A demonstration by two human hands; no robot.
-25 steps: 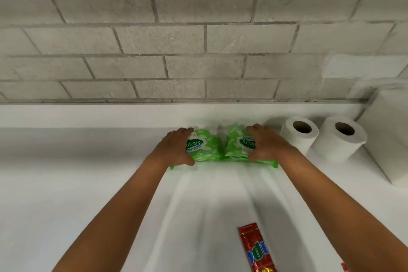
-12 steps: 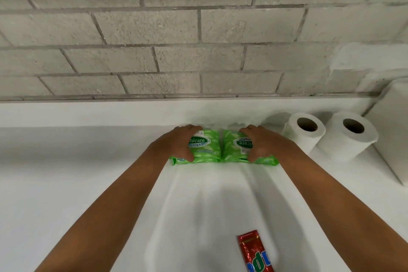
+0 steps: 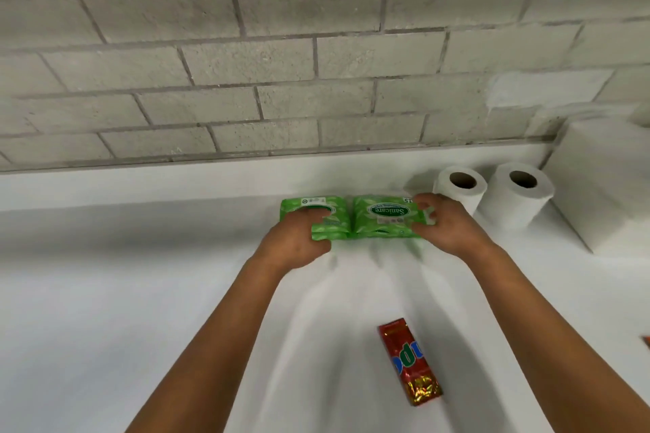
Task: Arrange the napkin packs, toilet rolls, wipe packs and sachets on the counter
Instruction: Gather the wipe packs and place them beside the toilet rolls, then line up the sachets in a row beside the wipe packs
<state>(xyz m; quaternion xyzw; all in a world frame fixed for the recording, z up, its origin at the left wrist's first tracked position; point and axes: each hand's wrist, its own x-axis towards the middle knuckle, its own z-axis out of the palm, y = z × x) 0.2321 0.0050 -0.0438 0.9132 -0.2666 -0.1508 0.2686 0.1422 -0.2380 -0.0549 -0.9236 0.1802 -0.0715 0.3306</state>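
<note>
Head view: two green wipe packs lie touching side by side at the back of the white counter (image 3: 105,292). The left hand (image 3: 295,242) grips the left wipe pack (image 3: 325,211); the right hand (image 3: 446,225) pinches the right wipe pack (image 3: 387,218). Two toilet rolls (image 3: 457,188) stand just right; a red sachet (image 3: 409,366) lies nearer.

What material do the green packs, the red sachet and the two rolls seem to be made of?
Green packs: probably soft plastic film, slightly glossy, creased at the edges.
Red sachet: likely metallised foil, with bright crinkled reflections at its gold end.
Rolls: matte white paper around brown cores, apparently cardboard.
</note>
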